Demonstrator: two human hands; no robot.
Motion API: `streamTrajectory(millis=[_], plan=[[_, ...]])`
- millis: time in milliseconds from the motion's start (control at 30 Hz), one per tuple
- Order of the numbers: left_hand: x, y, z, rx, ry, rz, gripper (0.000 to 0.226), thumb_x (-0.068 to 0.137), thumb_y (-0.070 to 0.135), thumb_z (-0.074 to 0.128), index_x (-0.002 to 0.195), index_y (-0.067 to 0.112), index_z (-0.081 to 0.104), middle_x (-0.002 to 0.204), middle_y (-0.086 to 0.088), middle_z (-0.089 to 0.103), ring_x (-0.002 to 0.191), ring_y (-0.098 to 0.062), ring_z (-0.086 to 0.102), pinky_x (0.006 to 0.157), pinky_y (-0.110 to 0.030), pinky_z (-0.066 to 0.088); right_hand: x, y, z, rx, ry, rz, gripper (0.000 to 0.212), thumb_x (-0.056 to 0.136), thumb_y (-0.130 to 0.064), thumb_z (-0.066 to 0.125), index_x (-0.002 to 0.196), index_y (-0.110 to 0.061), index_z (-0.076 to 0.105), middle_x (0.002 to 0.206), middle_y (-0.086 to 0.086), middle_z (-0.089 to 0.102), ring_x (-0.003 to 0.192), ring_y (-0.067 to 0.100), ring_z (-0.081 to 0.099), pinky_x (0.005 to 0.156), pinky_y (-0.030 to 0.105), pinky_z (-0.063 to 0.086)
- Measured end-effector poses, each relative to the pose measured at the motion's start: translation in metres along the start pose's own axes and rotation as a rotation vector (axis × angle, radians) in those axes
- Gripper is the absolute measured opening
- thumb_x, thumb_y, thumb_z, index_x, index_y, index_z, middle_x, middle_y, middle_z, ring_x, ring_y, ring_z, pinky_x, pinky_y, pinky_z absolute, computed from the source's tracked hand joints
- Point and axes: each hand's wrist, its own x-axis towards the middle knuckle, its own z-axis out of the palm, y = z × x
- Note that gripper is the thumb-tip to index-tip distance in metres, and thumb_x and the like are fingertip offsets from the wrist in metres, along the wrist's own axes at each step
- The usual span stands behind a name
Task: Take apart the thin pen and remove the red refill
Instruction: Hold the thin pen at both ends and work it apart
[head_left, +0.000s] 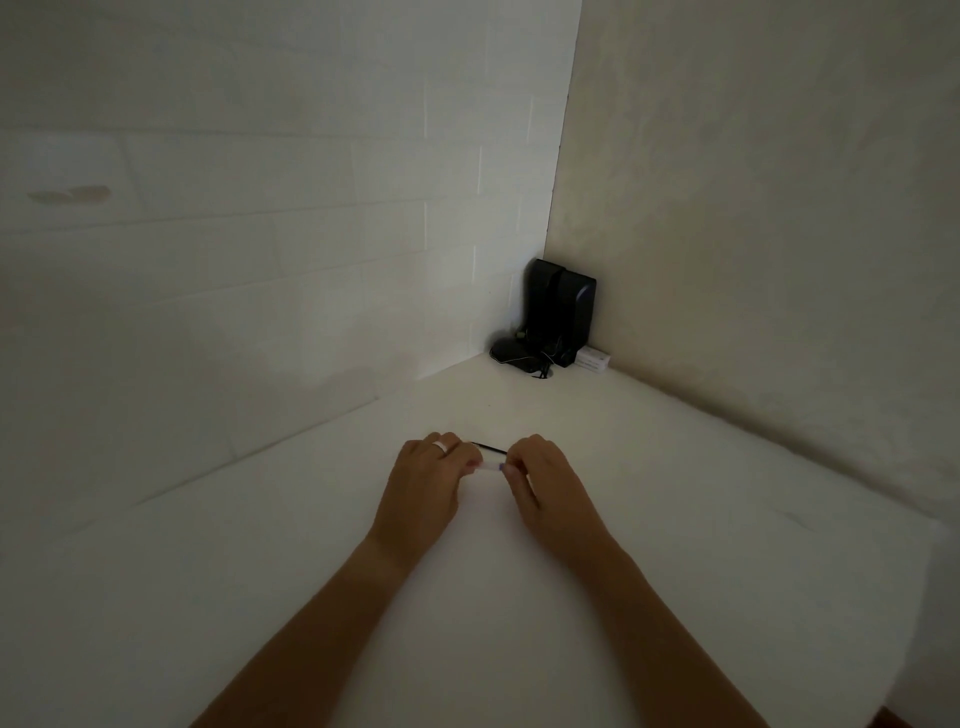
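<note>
I see both forearms reaching forward over the white table (675, 519), left hand (426, 480) and right hand (545, 483) each pinching an end of the thin pen (488, 468), knuckles up.

We reach both bare forearms forward and inward until our hands nearly meet. Our left hand (427, 480) lies palm down, fingers curled, thumb and fingertips pinched together at its inner edge, a pale ring on one finger. Our right hand (546, 483) mirrors it, knuckles up, fingertips pinched and pointing toward the left.
</note>
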Motion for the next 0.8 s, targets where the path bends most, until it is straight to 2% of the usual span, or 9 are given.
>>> streamTrajectory(millis=[167, 267, 333, 467, 500, 600, 700, 800], plan=[[0.0011, -0.0017, -0.0015, 0.018, 0.045, -0.014, 0.015, 0.086, 0.006, 0.067, 0.092, 0.02, 0.067, 0.088, 0.004, 0.063, 0.082, -0.017, 0.054, 0.072, -0.026, 0.038, -0.0005, 0.0025, 0.0006, 0.01, 0.0, 0.062, 0.001, 0.096, -0.022, 0.053, 0.095, -0.022, 0.053, 0.091, -0.011, 0.05, 0.08, 0.004, 0.048, 0.07, 0.014, 0.039], [0.0016, -0.0013, -0.0023, 0.014, 0.058, -0.016, 0.015, 0.086, 0.007, 0.068, 0.091, 0.021, 0.066, 0.088, 0.005, 0.063, 0.082, -0.016, 0.053, 0.071, -0.026, 0.038, -0.0006, 0.0039, 0.0005, 0.02, 0.034, 0.084, 0.016, 0.101, -0.029, 0.043, 0.091, -0.023, 0.054, 0.084, -0.007, 0.052, 0.075, 0.009, 0.049, 0.068, 0.024, 0.043], [0.0022, -0.0012, -0.0017, 0.021, 0.046, 0.001, 0.015, 0.086, 0.007, 0.068, 0.091, 0.021, 0.066, 0.088, 0.005, 0.062, 0.081, -0.016, 0.053, 0.07, -0.026, 0.036, 0.0, 0.004, 0.0006, 0.003, 0.026, 0.066, 0.018, 0.102, -0.028, 0.043, 0.088, -0.023, 0.054, 0.079, -0.005, 0.052, 0.071, 0.012, 0.048, 0.065, 0.029, 0.043], [0.0021, -0.0019, 0.0015, 0.025, 0.044, 0.003, 0.014, 0.086, 0.006, 0.069, 0.092, 0.019, 0.069, 0.088, 0.004, 0.065, 0.081, -0.016, 0.055, 0.071, -0.023, 0.035, 0.0003, 0.0016, -0.0036, 0.029, 0.021, 0.068, 0.002, 0.096, -0.022, 0.056, 0.095, -0.022, 0.054, 0.09, -0.009, 0.052, 0.074, 0.007, 0.049, 0.066, 0.018, 0.042], [0.0022, -0.002, 0.0019, 0.027, 0.045, 0.002, 0.013, 0.087, 0.007, 0.069, 0.093, 0.019, 0.069, 0.089, 0.003, 0.065, 0.082, -0.016, 0.055, 0.072, -0.022, 0.035, -0.0003, 0.0014, -0.0038, 0.035, 0.016, 0.079, 0.005, 0.095, -0.024, 0.057, 0.098, -0.023, 0.052, 0.093, -0.01, 0.051, 0.075, 0.005, 0.049, 0.067, 0.016, 0.041], [0.0015, -0.0008, 0.0021, 0.027, 0.044, 0.007, 0.013, 0.088, 0.008, 0.068, 0.093, 0.019, 0.069, 0.09, 0.004, 0.065, 0.082, -0.016, 0.055, 0.072, -0.022, 0.033, -0.0008, 0.0033, -0.0016, 0.031, 0.014, 0.12, 0.011, 0.098, -0.036, 0.048, 0.098, -0.027, 0.053, 0.092, -0.011, 0.052, 0.076, 0.007, 0.051, 0.068, 0.02, 0.044], [0.0013, -0.0002, 0.0017, 0.03, 0.04, 0.015, 0.014, 0.086, 0.007, 0.068, 0.091, 0.02, 0.068, 0.088, 0.005, 0.063, 0.08, -0.016, 0.054, 0.07, -0.023, 0.032, -0.0006, 0.007, 0.0017, 0.001, 0.02, 0.099, 0.023, 0.1, -0.035, 0.041, 0.088, -0.024, 0.057, 0.082, -0.008, 0.052, 0.072, 0.01, 0.05, 0.066, 0.03, 0.046], [0.0016, -0.0006, 0.0021, 0.03, 0.033, 0.005, 0.015, 0.086, 0.006, 0.069, 0.091, 0.02, 0.068, 0.088, 0.004, 0.064, 0.08, -0.016, 0.055, 0.071, -0.022, 0.031, 0.0001, 0.0049, 0.0003, 0.027, 0.003, 0.093, 0.008, 0.098, -0.026, 0.053, 0.092, -0.021, 0.055, 0.089, -0.009, 0.051, 0.074, 0.008, 0.049, 0.067, 0.023, 0.043]])
